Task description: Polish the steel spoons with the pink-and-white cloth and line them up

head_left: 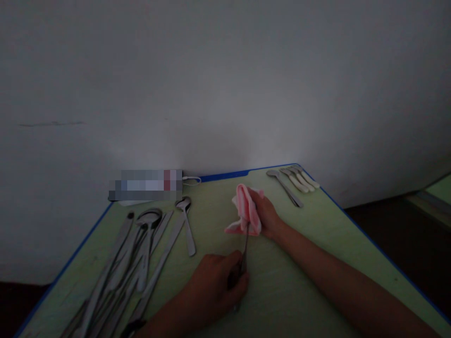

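My left hand [221, 279] is closed around the metal handle of a piece of cutlery [245, 249], low over the front middle of the table. The far end of that piece runs into a pink and white cloth [243, 206] and is hidden, so its kind cannot be told. Gripping the cloth from the right, my right hand [268, 216] folds it around that end. To the left of my left hand lies a pile of cutlery [116, 277] with long handles, among them a ladle [150, 218]. A spoon [188, 230] rests beside the pile, nearest the cloth.
At the far right corner of the green, blue-edged table [218, 202] lie metal spoons [283, 185] and several white-handled pieces of cutlery [299, 183] in a row. A blurred-out box-like object [151, 185] with a white loop stands at the back left. A wall [225, 94] rises behind.
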A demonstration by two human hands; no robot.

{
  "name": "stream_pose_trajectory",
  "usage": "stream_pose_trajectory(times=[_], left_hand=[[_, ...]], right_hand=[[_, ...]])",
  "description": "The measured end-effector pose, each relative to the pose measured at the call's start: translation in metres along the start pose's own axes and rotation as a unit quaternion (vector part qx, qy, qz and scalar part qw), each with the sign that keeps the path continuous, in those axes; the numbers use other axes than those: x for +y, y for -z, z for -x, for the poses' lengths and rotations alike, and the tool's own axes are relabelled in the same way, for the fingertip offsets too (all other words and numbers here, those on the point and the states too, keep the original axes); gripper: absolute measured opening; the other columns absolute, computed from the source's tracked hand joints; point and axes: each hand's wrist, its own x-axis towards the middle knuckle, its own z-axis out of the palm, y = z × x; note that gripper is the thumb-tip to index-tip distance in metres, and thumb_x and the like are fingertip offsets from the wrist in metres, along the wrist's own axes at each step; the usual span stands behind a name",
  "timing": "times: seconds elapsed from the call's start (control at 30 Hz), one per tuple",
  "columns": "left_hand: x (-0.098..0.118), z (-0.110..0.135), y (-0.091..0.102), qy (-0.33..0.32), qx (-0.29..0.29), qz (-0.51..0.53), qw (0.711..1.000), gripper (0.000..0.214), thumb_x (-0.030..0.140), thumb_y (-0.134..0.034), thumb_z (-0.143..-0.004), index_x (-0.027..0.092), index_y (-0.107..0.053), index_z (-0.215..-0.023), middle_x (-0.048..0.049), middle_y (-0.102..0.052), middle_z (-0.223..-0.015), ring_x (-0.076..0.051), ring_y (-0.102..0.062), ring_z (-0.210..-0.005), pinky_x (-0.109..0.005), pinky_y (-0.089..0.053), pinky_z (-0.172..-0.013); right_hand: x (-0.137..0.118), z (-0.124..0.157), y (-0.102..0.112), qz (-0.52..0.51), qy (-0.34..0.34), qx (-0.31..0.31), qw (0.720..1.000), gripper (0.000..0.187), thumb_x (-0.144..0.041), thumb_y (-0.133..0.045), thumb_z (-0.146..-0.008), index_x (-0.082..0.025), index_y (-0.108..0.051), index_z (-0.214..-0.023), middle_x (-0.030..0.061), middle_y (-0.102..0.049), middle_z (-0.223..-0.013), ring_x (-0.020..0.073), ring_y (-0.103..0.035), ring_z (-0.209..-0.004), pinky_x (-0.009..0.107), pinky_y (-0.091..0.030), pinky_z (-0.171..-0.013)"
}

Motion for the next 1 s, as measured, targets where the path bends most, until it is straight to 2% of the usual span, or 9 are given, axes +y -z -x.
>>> stream_pose_trajectory(times=[0.13,0.5,0.8,1.0], left_hand=[[0.0029,-0.0008,0.0015,0.005,-0.004,-0.001,1.000,0.014,0.025,-0.046,-0.082,0.019,-0.047,-0.070,0.0051,-0.050,-0.056,-0.010,-0.046,-0.051,-0.020,-0.029,-0.049],[0.0053,-0.0011,0.0039,0.000,-0.021,-0.010,1.000,0.019,0.030,-0.048,-0.084,0.018,-0.049,-0.070,0.0043,-0.053,-0.058,-0.010,-0.048,-0.052,-0.020,-0.031,-0.051],[0.0040,-0.0011,0.0032,-0.026,-0.013,-0.028,0.999,0.031,0.033,-0.036,-0.092,0.018,-0.050,-0.069,0.0032,-0.050,-0.059,-0.010,-0.048,-0.054,-0.020,-0.033,-0.054],[0.0037,-0.0021,0.0024,-0.032,-0.014,-0.024,0.999,0.031,0.032,-0.038,-0.091,0.018,-0.050,-0.066,0.0037,-0.049,-0.057,-0.009,-0.046,-0.052,-0.020,-0.031,-0.053]], right_hand=[[-0.0005,0.0007,-0.0007,-0.027,-0.009,-0.015,0.999,0.029,-0.046,-0.059,-0.068,-0.017,-0.055,-0.067,-0.0039,-0.053,-0.055,0.0099,-0.045,-0.048,0.023,-0.038,-0.049],[-0.0004,0.0017,-0.0010,0.002,0.005,-0.037,0.999,0.030,-0.047,-0.060,-0.069,-0.017,-0.058,-0.068,-0.0021,-0.056,-0.057,0.0098,-0.047,-0.051,0.022,-0.038,-0.051],[-0.0004,0.0036,-0.0028,-0.004,0.004,-0.044,0.999,0.030,-0.046,-0.061,-0.069,-0.016,-0.057,-0.066,-0.0023,-0.055,-0.056,0.0092,-0.047,-0.050,0.021,-0.038,-0.050],[0.0010,0.0039,-0.0026,0.000,0.002,-0.049,0.999,0.031,-0.046,-0.060,-0.070,-0.016,-0.057,-0.065,-0.0027,-0.055,-0.055,0.0089,-0.046,-0.049,0.021,-0.037,-0.049]])
